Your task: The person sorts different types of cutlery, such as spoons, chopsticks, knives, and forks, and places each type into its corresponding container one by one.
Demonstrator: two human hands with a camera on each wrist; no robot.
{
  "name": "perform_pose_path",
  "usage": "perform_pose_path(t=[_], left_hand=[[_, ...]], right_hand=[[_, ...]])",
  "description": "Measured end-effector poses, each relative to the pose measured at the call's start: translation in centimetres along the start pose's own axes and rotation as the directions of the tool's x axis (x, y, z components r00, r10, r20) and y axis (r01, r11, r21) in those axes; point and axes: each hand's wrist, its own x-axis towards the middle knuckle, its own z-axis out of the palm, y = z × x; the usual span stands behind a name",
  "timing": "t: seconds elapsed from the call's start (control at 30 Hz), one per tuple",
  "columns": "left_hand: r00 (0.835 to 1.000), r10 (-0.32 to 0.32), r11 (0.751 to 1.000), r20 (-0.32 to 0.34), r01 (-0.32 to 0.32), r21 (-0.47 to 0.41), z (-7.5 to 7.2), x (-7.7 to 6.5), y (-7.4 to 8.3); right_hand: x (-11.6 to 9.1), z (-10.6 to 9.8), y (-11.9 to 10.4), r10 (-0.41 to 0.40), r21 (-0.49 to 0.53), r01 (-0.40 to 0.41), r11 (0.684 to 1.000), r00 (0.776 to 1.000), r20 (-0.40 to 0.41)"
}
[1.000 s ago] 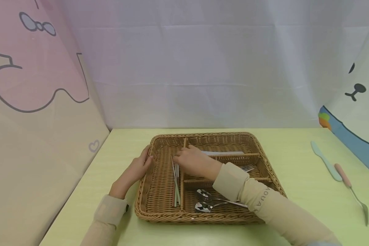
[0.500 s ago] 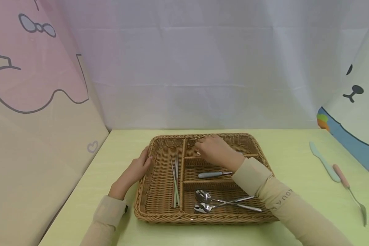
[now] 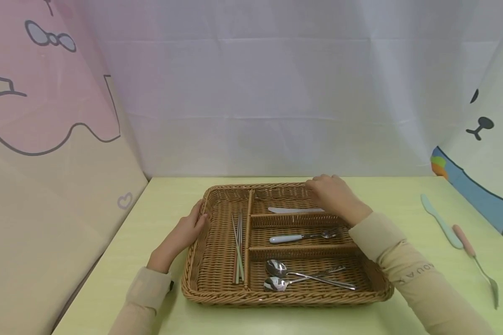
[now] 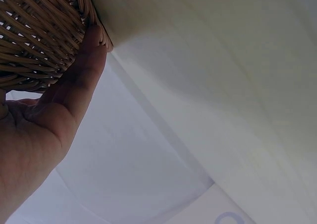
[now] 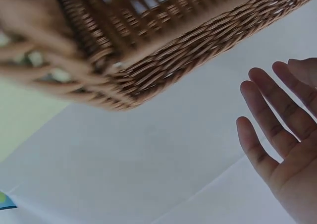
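Note:
A brown wicker basket [image 3: 293, 299] with dividers sits on the table. My left hand [image 3: 187, 229] holds its left side, thumb over the rim and fingers along the outer wall [image 4: 44, 45]. My right hand [image 3: 334, 197] is over the far right part of the basket, its fingers spread and holding nothing in the right wrist view. A pale table knife [image 3: 295, 210] lies in the back compartment. In the middle one is a fork [image 3: 286, 238] with a light blue handle. Two crossed metal spoons [image 3: 275, 268] lie in front, and several chopsticks [image 3: 238, 253] in the long left compartment.
On the table right of the basket lie a mint-green knife [image 3: 441, 221] and a pink-handled utensil [image 3: 465, 240] that looks like a fork. A white cloth wall [image 3: 251, 102] stands behind the table [image 3: 402, 200], with printed panels at both sides.
My right hand has moved right, from the divider by the chopsticks across the back compartment to the far right, uncovering the knife and fork. My left hand stays at the basket's side.

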Motion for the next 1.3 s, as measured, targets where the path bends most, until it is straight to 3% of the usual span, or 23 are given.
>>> perform_pose_path(t=[0.2, 0.37, 0.7, 1.1, 1.3], left_hand=[[1.0, 0.002, 1.0, -0.002, -0.002, 0.0, 0.0, -0.1, 0.0], [1.0, 0.003, 1.0, 0.001, -0.003, -0.006, 0.0, -0.1, 0.0], [1.0, 0.002, 1.0, 0.002, -0.002, -0.008, 0.0, -0.2, 0.0], [1.0, -0.001, 1.0, 0.0, 0.0, -0.019, -0.1, -0.1, 0.0], [1.0, -0.002, 1.0, 0.002, 0.003, -0.019, -0.1, -0.1, 0.1]], right_hand=[[-1.5, 0.1, 2.9, 0.077, 0.042, -0.076, 0.996, 0.997, -0.028], [-2.9, 0.0, 4.8, 0.174, 0.066, -0.175, 0.982, 0.984, 0.022], [-6.5, 1.6, 9.0, 0.263, 0.077, -0.265, 0.961, 0.964, 0.039], [-11.0, 2.9, 13.3, 0.388, 0.115, -0.408, 0.906, 0.907, 0.162], [-13.2, 3.8, 15.2, 0.46, 0.136, -0.484, 0.864, 0.87, 0.174]])
